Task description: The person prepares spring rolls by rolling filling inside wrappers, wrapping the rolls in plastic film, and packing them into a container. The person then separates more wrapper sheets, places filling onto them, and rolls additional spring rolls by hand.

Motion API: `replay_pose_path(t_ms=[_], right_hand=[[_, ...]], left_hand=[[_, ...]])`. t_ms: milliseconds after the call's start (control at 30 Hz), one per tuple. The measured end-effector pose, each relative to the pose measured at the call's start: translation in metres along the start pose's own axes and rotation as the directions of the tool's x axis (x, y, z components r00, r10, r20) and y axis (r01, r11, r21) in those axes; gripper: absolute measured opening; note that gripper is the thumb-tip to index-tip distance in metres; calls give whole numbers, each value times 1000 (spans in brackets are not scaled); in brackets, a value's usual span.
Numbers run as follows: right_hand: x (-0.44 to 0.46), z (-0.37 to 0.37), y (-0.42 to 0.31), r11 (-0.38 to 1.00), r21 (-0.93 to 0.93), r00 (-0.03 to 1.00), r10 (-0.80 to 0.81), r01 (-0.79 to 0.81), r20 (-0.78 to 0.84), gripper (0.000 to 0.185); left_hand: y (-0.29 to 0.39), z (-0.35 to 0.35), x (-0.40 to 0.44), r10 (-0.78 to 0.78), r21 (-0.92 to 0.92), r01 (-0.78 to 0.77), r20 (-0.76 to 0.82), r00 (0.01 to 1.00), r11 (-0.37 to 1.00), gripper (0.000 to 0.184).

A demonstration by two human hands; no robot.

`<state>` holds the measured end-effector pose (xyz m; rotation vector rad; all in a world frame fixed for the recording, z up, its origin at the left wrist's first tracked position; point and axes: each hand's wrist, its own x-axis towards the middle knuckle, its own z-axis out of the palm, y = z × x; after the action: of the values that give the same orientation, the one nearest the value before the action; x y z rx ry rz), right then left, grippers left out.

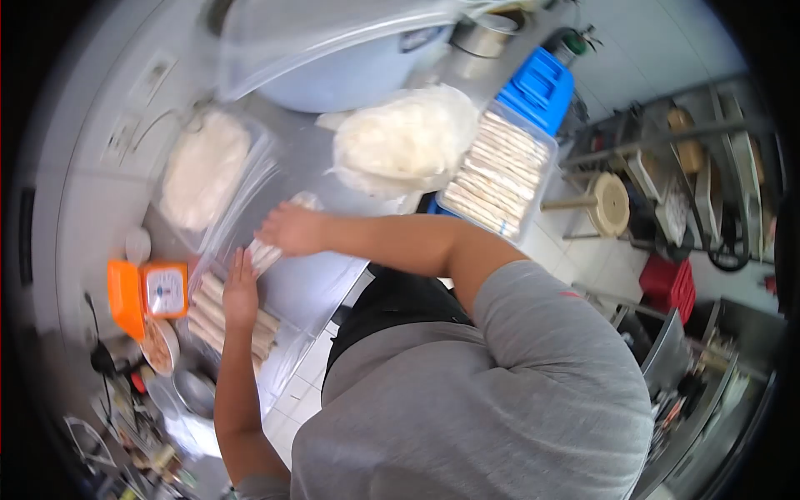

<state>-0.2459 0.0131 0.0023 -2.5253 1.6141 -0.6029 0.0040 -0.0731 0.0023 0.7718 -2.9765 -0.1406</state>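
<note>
My right hand (pixel 293 229) lies across a white roll (pixel 263 257), its fingers curled over it; the roll's far end shows beyond the hand. My left hand (pixel 240 293) has its fingers stretched out, with the tips beside the near end of that roll. Under my left hand and wrist, several pale rolls (pixel 206 310) lie side by side on plastic sheeting on the metal table (pixel 312 287). A clear tray with a white mass (pixel 202 171) stands left of my right hand. A plastic bag of white sheets or dough (pixel 396 142) sits above my right forearm.
A clear container of stacked rolls (pixel 498 173) stands right of the bag, near a blue lid (pixel 537 87). An orange scale (pixel 167 290) and a bowl of filling (pixel 159 346) are at the left. A large lidded tub (pixel 350 62) stands at the back.
</note>
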Motion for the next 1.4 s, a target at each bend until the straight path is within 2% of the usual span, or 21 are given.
replay_pose_path(t_ms=[167, 267, 333, 367, 400, 433, 467, 533, 600, 700, 800, 833, 867, 933, 1033, 1133, 1167, 1233, 1267, 1333, 1400], right_hand=[[-14, 26, -28, 996, -10, 993, 88, -89, -82, 26], [-68, -4, -41, 931, 268, 969, 229, -246, 93, 26], [-121, -61, -44, 737, 405, 827, 379, -541, 416, 31], [-161, -69, -42, 668, 460, 810, 446, -585, 382, 37], [-205, -68, -39, 596, 584, 820, 515, -551, 249, 38], [-239, -96, -37, 515, 575, 758, 558, -636, 338, 43], [-276, -108, -34, 351, 594, 649, 640, -724, 412, 46], [-337, -124, -29, 118, 624, 460, 782, -772, 421, 46], [-377, -127, -19, 72, 548, 281, 909, -833, 308, 46], [-396, -113, 4, 294, 220, 310, 950, -930, 41, 42], [-422, -33, 22, 506, 39, 491, 851, -862, -188, 34], [-435, -3, 26, 546, 5, 539, 829, -838, -149, 26], [-428, -5, 20, 577, -62, 576, 792, -814, -203, 23], [-426, -6, 21, 520, -90, 528, 840, -849, -125, 21], [-421, -18, 21, 530, -134, 531, 847, -837, 35, 21], [-355, -55, 17, 608, 99, 530, 751, -788, -395, 29], [-325, -73, 15, 652, 105, 537, 695, -751, -478, 39], [-261, -112, 11, 723, 110, 600, 639, -682, -481, 43], [-235, -123, 13, 770, 69, 678, 596, -634, -431, 44], [-195, -135, 21, 861, -3, 818, 482, -508, -314, 44], [-185, -102, 48, 852, -158, 866, 489, -500, -101, 45]], left_hand=[[11, -20, 2, 64, -74, -58, 93, 994, 996, 37], [42, -37, 9, 290, -134, -274, 120, 949, 952, 37], [84, -60, 20, 192, -304, -170, 41, 981, 937, 35], [100, -68, 25, 143, -376, -128, 13, 990, 918, 34], [113, -71, 28, 90, -445, -85, -12, 996, 891, 33], [124, -71, 31, 91, -467, -81, -3, 996, 880, 32], [133, -70, 34, 92, -487, -77, 6, 996, 870, 30], [150, -68, 38, 100, -533, -68, 31, 994, 843, 27], [165, -63, 41, 115, -582, -60, 59, 992, 811, 24], [181, -60, 45, 133, -615, -42, 103, 986, 787, 22], [184, -56, 45, 136, -614, -44, 104, 985, 788, 21], [184, -56, 42, 134, -599, -42, 111, 985, 800, 21], [181, -57, 39, 130, -580, -38, 118, 985, 814, 21], [173, -59, 28, 92, -554, -9, 122, 988, 832, 22], [164, -58, 8, 5, -544, 55, 108, 994, 837, 21], [161, -57, -10, -99, -543, 132, 89, 991, 829, 21], [160, -56, -16, -123, -549, 150, 87, 989, 822, 20], [162, -57, -22, -150, -566, 174, 88, 985, 806, 20], [165, -59, -22, -162, -577, 182, 87, 983, 796, 20], [171, -60, -22, -167, -597, 180, 78, 983, 782, 20], [172, -63, -22, -172, -608, 177, 67, 983, 774, 21]])
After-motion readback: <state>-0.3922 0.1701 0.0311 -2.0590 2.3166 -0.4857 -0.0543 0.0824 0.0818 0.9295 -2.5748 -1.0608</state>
